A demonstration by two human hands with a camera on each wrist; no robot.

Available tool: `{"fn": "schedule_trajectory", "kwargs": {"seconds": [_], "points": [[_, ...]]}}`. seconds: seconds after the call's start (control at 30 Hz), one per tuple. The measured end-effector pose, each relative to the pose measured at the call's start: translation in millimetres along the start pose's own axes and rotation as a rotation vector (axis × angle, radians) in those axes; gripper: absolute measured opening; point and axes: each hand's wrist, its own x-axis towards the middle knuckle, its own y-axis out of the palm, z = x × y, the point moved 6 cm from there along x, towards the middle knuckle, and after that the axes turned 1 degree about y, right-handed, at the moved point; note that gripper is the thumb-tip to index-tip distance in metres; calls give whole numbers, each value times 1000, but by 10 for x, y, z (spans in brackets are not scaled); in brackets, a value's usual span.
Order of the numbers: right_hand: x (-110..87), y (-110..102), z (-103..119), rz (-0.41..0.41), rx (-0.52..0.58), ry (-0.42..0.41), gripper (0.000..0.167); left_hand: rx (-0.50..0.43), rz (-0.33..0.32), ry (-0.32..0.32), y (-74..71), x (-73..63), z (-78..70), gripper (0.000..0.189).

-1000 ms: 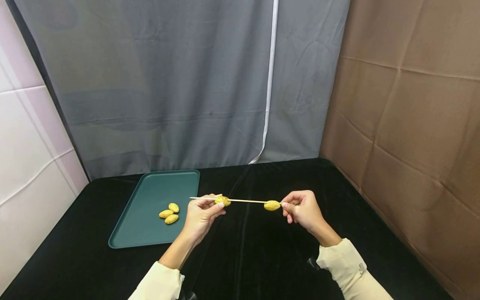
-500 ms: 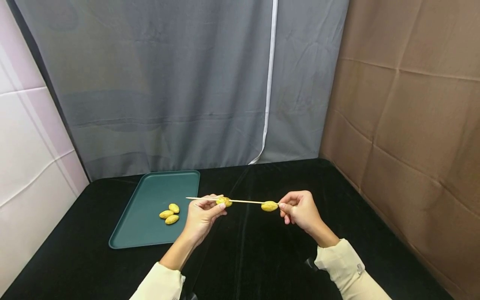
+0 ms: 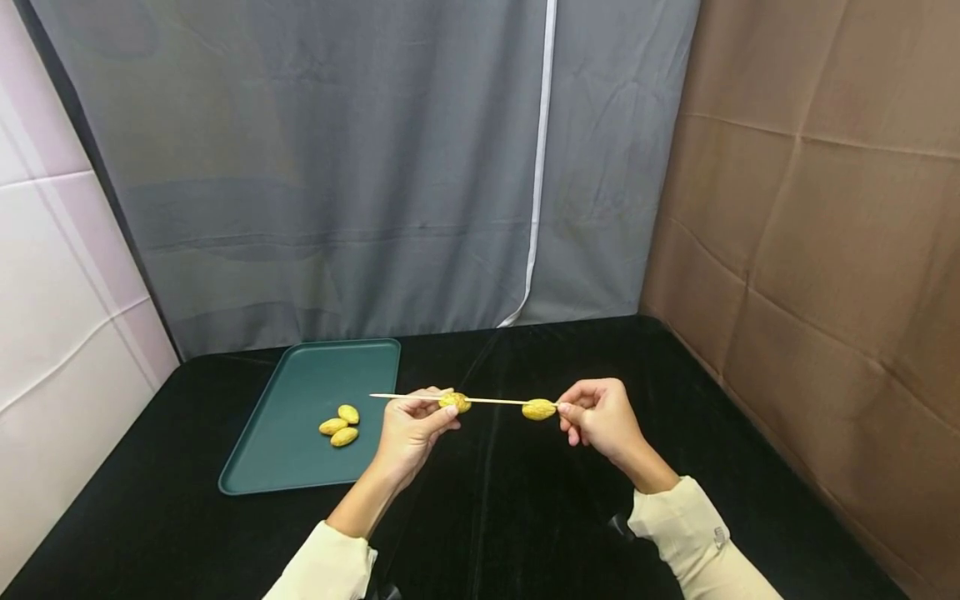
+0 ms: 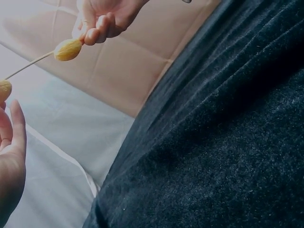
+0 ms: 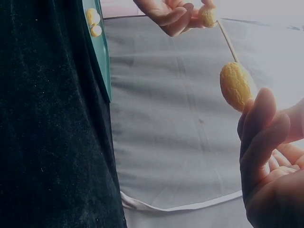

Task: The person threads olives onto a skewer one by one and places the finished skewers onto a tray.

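A thin wooden skewer [image 3: 495, 402] is held level above the table between my two hands. My left hand [image 3: 408, 433] pinches a wrinkled yellow oval fruit [image 3: 455, 403] between thumb and fingers; the skewer runs through it, and its pointed tip sticks out to the left. A second such fruit [image 3: 539, 409] sits near the skewer's right end. Just beyond that fruit, my right hand [image 3: 603, 421] pinches the skewer's end with thumb and forefinger. Bare skewer separates the two fruits. In the right wrist view the near fruit [image 5: 235, 86] shows its wrinkled skin.
On the left lies a green tray [image 3: 277, 450] bearing three loose yellow fruits [image 3: 344, 437]. Black cloth [image 3: 525, 517] covers the table. A grey curtain [image 3: 375, 167] hangs behind, with a brown cloth [image 3: 810, 292] on the right and a white one [image 3: 67, 292] on the left.
My left hand and its fruit have shifted slightly right along the skewer, narrowing the gap between the fruits. The right hand and skewer have moved slightly left, so more of the tip protrudes.
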Motion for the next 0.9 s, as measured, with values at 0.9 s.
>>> {"fn": "schedule_trajectory", "kwargs": {"seconds": [0.9], "points": [[7, -10, 54, -16, -28, -19, 6, 24, 42, 7, 150, 48, 67, 39]]}}
